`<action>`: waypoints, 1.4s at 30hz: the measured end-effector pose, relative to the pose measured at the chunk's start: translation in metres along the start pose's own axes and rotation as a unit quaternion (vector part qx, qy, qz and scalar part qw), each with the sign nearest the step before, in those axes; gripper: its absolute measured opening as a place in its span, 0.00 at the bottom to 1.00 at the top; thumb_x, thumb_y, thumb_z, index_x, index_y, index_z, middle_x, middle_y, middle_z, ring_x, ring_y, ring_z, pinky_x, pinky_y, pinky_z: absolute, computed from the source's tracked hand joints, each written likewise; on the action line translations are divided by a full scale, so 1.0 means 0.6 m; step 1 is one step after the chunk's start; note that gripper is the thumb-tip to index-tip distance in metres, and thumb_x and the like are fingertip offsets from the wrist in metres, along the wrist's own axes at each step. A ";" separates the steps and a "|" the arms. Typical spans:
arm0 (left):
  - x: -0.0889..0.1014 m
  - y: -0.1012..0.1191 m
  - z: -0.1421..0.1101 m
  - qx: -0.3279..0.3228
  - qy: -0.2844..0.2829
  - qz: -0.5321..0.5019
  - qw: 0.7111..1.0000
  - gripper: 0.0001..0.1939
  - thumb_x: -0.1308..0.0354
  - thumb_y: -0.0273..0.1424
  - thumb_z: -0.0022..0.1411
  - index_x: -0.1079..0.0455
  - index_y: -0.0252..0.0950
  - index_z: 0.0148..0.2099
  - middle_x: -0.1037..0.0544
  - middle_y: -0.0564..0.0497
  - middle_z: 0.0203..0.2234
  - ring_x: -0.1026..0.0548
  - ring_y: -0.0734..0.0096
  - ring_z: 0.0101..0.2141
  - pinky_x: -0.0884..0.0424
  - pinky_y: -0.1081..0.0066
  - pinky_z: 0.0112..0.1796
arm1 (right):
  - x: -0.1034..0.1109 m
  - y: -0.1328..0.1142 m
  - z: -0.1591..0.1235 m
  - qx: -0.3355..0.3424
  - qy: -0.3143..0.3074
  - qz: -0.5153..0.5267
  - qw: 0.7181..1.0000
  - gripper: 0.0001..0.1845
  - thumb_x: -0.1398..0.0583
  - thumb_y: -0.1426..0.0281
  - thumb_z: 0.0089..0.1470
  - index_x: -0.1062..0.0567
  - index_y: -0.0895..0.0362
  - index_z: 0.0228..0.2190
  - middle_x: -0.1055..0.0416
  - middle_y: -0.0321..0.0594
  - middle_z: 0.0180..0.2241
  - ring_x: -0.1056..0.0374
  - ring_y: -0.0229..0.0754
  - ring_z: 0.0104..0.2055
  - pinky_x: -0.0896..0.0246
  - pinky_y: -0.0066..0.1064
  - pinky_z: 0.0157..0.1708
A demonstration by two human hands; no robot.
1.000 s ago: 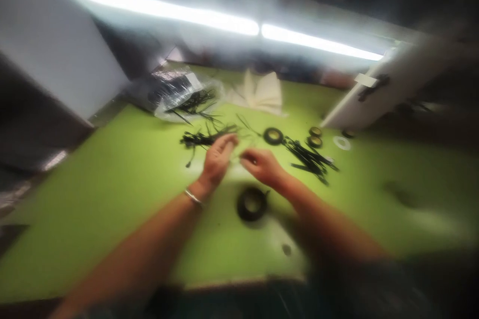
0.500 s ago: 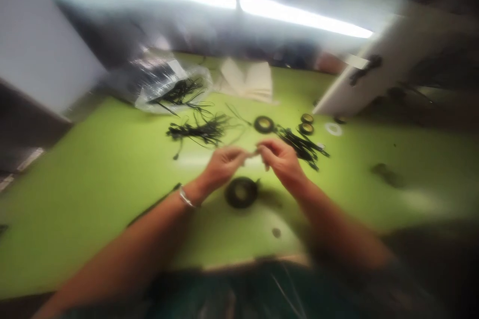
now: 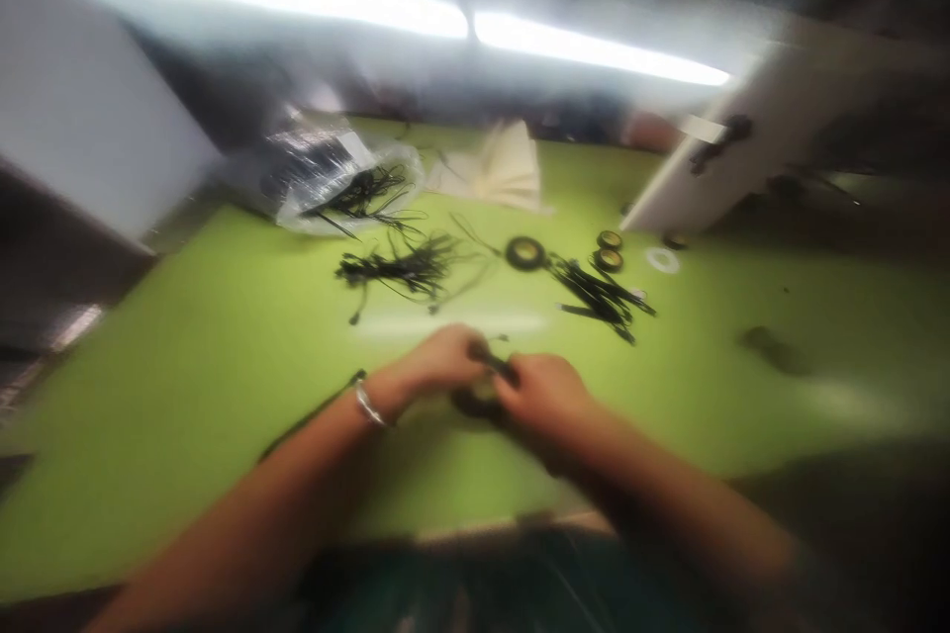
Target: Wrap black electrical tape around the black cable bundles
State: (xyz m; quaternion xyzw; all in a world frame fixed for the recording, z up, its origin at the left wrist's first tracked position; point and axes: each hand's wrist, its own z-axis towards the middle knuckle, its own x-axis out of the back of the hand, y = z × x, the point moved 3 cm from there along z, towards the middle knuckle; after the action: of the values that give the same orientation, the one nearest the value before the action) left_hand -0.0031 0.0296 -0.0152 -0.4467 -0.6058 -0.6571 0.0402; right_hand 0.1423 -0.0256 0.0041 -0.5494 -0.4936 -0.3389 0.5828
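- Clock positions are taken from the gap between your hands, read left to right.
- Between eight and nine o'clock, a black lead [image 3: 316, 412] lies beside your left forearm.
- Between ten and eleven, a clear plastic bag [image 3: 297, 214] holds dark cables.
- At ten, a cable bundle [image 3: 393, 267] lies on the green table [image 3: 185, 356], its strands fanned toward the right.
- At nine, your left hand [image 3: 445, 356] holds one end of the dark strip, fingers bent in narrow; blur hides the exact grip.
- Between seven and eight, a dark curved object [image 3: 469, 403], perhaps a tape roll, is partly hidden by your hands.
- At the centre, the dark strip [image 3: 499, 366] slants between both hands. The step in hand appears to be working this piece; the next move likely calls for a steady left hold while the right guides it.
- Between three and four, your right hand [image 3: 545, 391] holds the other end, fingers curled closed.
- At two, a second cable bundle [image 3: 603, 299] lies well apart from your hands.
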 end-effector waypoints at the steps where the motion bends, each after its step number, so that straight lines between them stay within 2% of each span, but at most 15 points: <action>1: 0.002 0.001 -0.002 -0.005 0.005 0.010 1.000 0.06 0.42 0.31 0.46 0.24 0.37 0.26 0.23 0.50 0.21 0.29 0.66 0.24 0.38 0.71 0.25 | -0.001 0.003 0.007 0.002 0.008 -0.005 1.000 0.14 0.43 0.60 0.55 0.25 0.55 0.25 0.25 0.43 0.24 0.33 0.41 0.24 0.47 0.30 0.25; 4: 0.004 0.005 -0.004 -0.012 0.063 0.057 0.996 0.06 0.42 0.31 0.47 0.27 0.37 0.21 0.26 0.49 0.17 0.31 0.67 0.22 0.41 0.70 0.23 | -0.001 0.019 0.021 0.009 0.037 0.011 0.999 0.12 0.43 0.62 0.55 0.26 0.55 0.25 0.25 0.42 0.25 0.33 0.41 0.25 0.47 0.29 0.25; 7: 0.002 0.005 -0.001 -0.017 0.156 0.035 0.987 0.07 0.41 0.32 0.48 0.26 0.36 0.22 0.25 0.48 0.20 0.31 0.67 0.23 0.39 0.71 0.25 | 0.007 0.039 0.033 -0.001 0.076 0.125 0.989 0.09 0.41 0.63 0.53 0.25 0.56 0.28 0.25 0.40 0.28 0.33 0.39 0.27 0.44 0.29 0.28; 9: 0.004 0.002 0.001 -0.020 0.229 -0.029 0.973 0.07 0.40 0.33 0.49 0.24 0.36 0.27 0.24 0.49 0.24 0.30 0.68 0.25 0.36 0.71 0.27 | 0.013 0.048 0.043 -0.021 0.071 0.253 0.965 0.11 0.41 0.62 0.52 0.25 0.57 0.30 0.25 0.39 0.28 0.33 0.39 0.29 0.41 0.29 0.29; 11: 0.008 -0.004 0.002 -0.024 0.276 -0.109 0.955 0.09 0.39 0.34 0.51 0.22 0.37 0.33 0.24 0.50 0.26 0.30 0.70 0.27 0.35 0.72 0.28 | 0.014 0.047 0.053 -0.035 0.024 0.384 0.923 0.16 0.42 0.58 0.52 0.24 0.59 0.29 0.26 0.39 0.26 0.33 0.39 0.28 0.40 0.29 0.28; 13: 0.011 -0.009 0.004 -0.025 0.278 -0.187 0.942 0.11 0.38 0.35 0.51 0.22 0.37 0.37 0.24 0.51 0.27 0.30 0.71 0.27 0.34 0.73 0.28 | 0.015 0.036 0.061 -0.037 -0.007 0.470 0.882 0.20 0.43 0.55 0.52 0.24 0.60 0.28 0.27 0.39 0.25 0.33 0.39 0.26 0.40 0.29 0.26; 15: 0.015 -0.015 0.005 -0.015 0.269 -0.246 0.931 0.13 0.36 0.35 0.50 0.22 0.36 0.39 0.25 0.52 0.27 0.31 0.73 0.27 0.34 0.74 0.28 | 0.019 0.024 0.065 -0.026 0.022 0.490 0.871 0.21 0.43 0.55 0.52 0.24 0.61 0.28 0.26 0.39 0.25 0.32 0.40 0.27 0.39 0.30 0.26; 17: 0.019 -0.022 0.007 0.001 0.265 -0.297 0.917 0.14 0.37 0.36 0.51 0.23 0.34 0.39 0.26 0.51 0.28 0.32 0.75 0.26 0.36 0.74 0.27 | 0.024 0.017 0.066 -0.006 0.088 0.452 0.888 0.17 0.41 0.58 0.51 0.22 0.60 0.30 0.24 0.40 0.28 0.31 0.42 0.30 0.37 0.32 0.31; 22: 0.031 -0.031 0.006 0.025 0.270 -0.382 0.884 0.17 0.48 0.38 0.61 0.23 0.32 0.39 0.33 0.53 0.20 0.41 0.78 0.20 0.45 0.75 0.20 | 0.029 0.031 0.057 0.039 0.245 0.284 0.926 0.12 0.40 0.64 0.51 0.22 0.56 0.36 0.23 0.43 0.34 0.29 0.45 0.35 0.36 0.35 0.39; 25: 0.030 -0.021 0.002 0.033 0.248 -0.406 0.879 0.15 0.45 0.37 0.59 0.23 0.31 0.40 0.33 0.53 0.21 0.42 0.79 0.19 0.45 0.75 0.20 | 0.027 0.039 0.051 0.099 0.293 0.143 0.940 0.13 0.43 0.64 0.55 0.23 0.57 0.38 0.24 0.44 0.31 0.31 0.45 0.33 0.37 0.36 0.37; 28: 0.020 -0.004 -0.003 0.015 0.216 -0.401 0.890 0.13 0.40 0.35 0.56 0.22 0.33 0.41 0.29 0.52 0.23 0.38 0.79 0.20 0.40 0.74 0.23 | 0.021 0.041 0.049 0.130 0.306 0.069 0.941 0.14 0.45 0.64 0.58 0.24 0.58 0.39 0.25 0.45 0.29 0.32 0.45 0.32 0.38 0.36 0.35; 32: 0.003 0.000 -0.005 0.010 0.245 -0.430 0.869 0.15 0.36 0.34 0.52 0.22 0.34 0.42 0.23 0.50 0.26 0.31 0.76 0.24 0.33 0.72 0.29 | 0.014 0.032 0.047 0.143 0.295 0.053 0.943 0.12 0.45 0.64 0.59 0.24 0.57 0.37 0.25 0.44 0.30 0.32 0.44 0.32 0.39 0.34 0.35; 34: -0.005 -0.008 -0.002 0.029 0.245 -0.447 0.860 0.23 0.35 0.36 0.52 0.26 0.34 0.50 0.24 0.52 0.23 0.32 0.77 0.22 0.34 0.73 0.27 | 0.011 0.025 0.044 0.150 0.291 0.047 0.944 0.12 0.45 0.64 0.59 0.24 0.56 0.35 0.25 0.44 0.29 0.33 0.43 0.31 0.40 0.33 0.34; 37: -0.012 -0.019 0.002 0.059 0.224 -0.452 0.862 0.35 0.34 0.38 0.51 0.36 0.33 0.60 0.26 0.55 0.21 0.34 0.79 0.20 0.38 0.76 0.24 | 0.007 0.017 0.038 0.164 0.300 0.022 0.940 0.13 0.46 0.64 0.60 0.24 0.58 0.35 0.26 0.44 0.28 0.34 0.43 0.30 0.41 0.33 0.33; 42: -0.011 -0.012 0.003 0.053 0.189 -0.468 0.861 0.24 0.34 0.37 0.51 0.26 0.32 0.49 0.26 0.54 0.20 0.34 0.79 0.20 0.39 0.76 0.23 | 0.002 0.013 0.035 0.184 0.291 0.014 0.939 0.12 0.46 0.65 0.60 0.25 0.57 0.36 0.26 0.45 0.29 0.35 0.43 0.31 0.41 0.33 0.34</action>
State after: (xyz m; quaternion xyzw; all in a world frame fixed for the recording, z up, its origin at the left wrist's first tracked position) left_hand -0.0027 0.0298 -0.0249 0.0253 -0.7582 -0.6374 -0.1347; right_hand 0.1456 -0.0035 0.0011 -0.3170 -0.3480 -0.3790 0.7967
